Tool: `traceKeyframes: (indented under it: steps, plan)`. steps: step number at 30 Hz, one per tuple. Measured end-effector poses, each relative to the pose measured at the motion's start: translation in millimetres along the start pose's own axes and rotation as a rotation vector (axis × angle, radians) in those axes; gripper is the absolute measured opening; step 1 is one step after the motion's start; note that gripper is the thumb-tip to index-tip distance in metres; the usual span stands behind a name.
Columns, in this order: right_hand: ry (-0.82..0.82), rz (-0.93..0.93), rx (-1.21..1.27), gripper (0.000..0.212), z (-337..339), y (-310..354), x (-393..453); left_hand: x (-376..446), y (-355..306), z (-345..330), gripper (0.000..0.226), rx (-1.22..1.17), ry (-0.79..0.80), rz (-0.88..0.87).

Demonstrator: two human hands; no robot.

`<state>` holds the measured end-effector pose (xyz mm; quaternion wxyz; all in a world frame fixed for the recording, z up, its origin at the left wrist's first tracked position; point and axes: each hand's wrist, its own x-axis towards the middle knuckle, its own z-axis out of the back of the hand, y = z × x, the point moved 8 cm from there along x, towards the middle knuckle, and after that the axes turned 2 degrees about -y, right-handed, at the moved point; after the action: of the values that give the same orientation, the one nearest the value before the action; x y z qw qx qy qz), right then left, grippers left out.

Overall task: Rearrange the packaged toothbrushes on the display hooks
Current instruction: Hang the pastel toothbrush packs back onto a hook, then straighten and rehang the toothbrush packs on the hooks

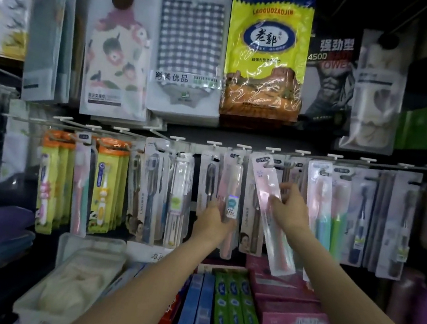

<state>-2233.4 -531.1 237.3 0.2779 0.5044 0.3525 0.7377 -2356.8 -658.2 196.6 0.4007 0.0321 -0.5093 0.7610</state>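
Display rack, toothbrush row. Right hand [288, 208] — fingers curled round the middle of a pink toothbrush pack [271, 214], thumb side toward the rack; the grip sits mid-length, probably so the hang tab at the top can be steered onto or off a hook. Pack's long axis runs on a slant: tab end up and to the left, close to the row of hooks [243, 147], foot end down and to the right, swung out clear of the hanging stock. Whether its tab is on a hook cannot be told. Left hand [215, 218] — closed on the lower part of a white toothbrush pack [231, 201] that hangs nearly upright, tab uppermost, apparently steadied to keep the neighbouring packs from swinging. Above: packaged towels [189, 44]. Below: toothpaste boxes [232, 315], laid flat with ends toward the aisle.
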Motion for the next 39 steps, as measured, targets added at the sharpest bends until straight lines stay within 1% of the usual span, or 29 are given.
traceKeyframes:
  steps: [3, 5, 6, 8, 9, 11, 12, 13, 15, 17, 20, 24, 27, 29, 31, 33, 35, 37, 39]
  plan:
    - [0.075, -0.034, -0.025, 0.039, -6.9, -11.1, -5.4, -1.0, 4.6, -4.4, 0.026, -0.011, -0.045, -0.005]
    - [0.036, 0.017, -0.093, 0.044, -5.8, -9.6, -6.9, -1.4, 5.9, -5.6, 0.02, -0.025, -0.058, -0.021]
    - [-0.021, 0.071, -0.13, 0.045, -2.7, -4.1, -9.0, -2.1, 5.8, -5.5, 0.02, -0.027, -0.061, -0.029]
    - [-0.136, 0.237, -0.138, 0.042, 2.5, 16.6, -17.3, -3.1, 5.1, -5.2, 0.021, -0.038, -0.058, -0.062]
    - [-0.144, 0.327, -0.122, 0.038, -0.3, 28.8, -22.1, -4.0, 4.8, -4.8, 0.022, -0.046, -0.049, -0.081]
    - [-0.045, 0.45, -0.126, 0.036, -18.9, 48.9, -32.0, -6.7, 6.8, -3.2, 0.026, -0.056, -0.01, -0.1]
    - [0.018, 0.465, -0.144, 0.04, -31.5, 54.2, -35.1, -7.9, 9.9, -1.1, 0.028, -0.047, 0.008, -0.107]
    - [0.062, 0.446, -0.151, 0.045, -43.0, 55.2, -35.2, -8.6, 14.0, 2.6, 0.028, -0.021, 0.015, -0.117]
    - [0.092, 0.363, -0.118, 0.052, -59.7, 50.8, -32.7, -10.8, 22.0, 16.4, 0.025, 0.035, -0.006, -0.149]
    - [0.088, 0.271, -0.056, 0.054, -71.0, 42.8, -29.5, -11.7, 30.8, 37.2, 0.024, 0.051, -0.065, -0.178]
    - [0.076, 0.154, 0.025, 0.053, -79.5, 29.5, -25.1, -12.6, 42.9, 73.6, 0.021, 0.11, -0.214, -0.175]
    - [0.039, 0.155, 0.051, 0.048, -74.8, 29.7, -29.4, -13.2, 56.7, 105.5, 0.027, 0.131, -0.379, -0.162]
    - [-0.095, 0.252, 0.005, 0.051, -59.2, 39.9, -40.7, -11.5, 68.7, 119.0, 0.036, 0.12, -0.473, -0.135]
    - [-0.191, 0.395, -0.067, 0.051, -51.2, 54.0, -53.1, -7.3, 79.9, 126.6, 0.041, 0.053, -0.515, -0.062]
    - [-0.211, 0.558, -0.13, 0.047, -53.5, 72.9, -66.5, 0.7, 91.5, 129.2, 0.047, -0.035, -0.516, 0.018]
    - [-0.119, 0.68, -0.2, 0.044, -69.6, 90.5, -77.7, 9.9, 97.8, 126.4, 0.054, -0.145, -0.467, 0.06]
    - [0.027, 0.738, -0.274, 0.043, -95.3, 101.2, -85.1, 17.0, 98.4, 119.4, 0.057, -0.247, -0.38, 0.079]
    - [0.172, 0.727, -0.314, 0.044, -123.4, 101.8, -87.5, 20.7, 101.4, 116.2, 0.052, -0.259, -0.329, 0.098]
    - [0.279, 0.649, -0.313, 0.044, -149.4, 95.7, -83.6, 20.9, 106.8, 119.7, 0.039, -0.249, -0.33, 0.094]
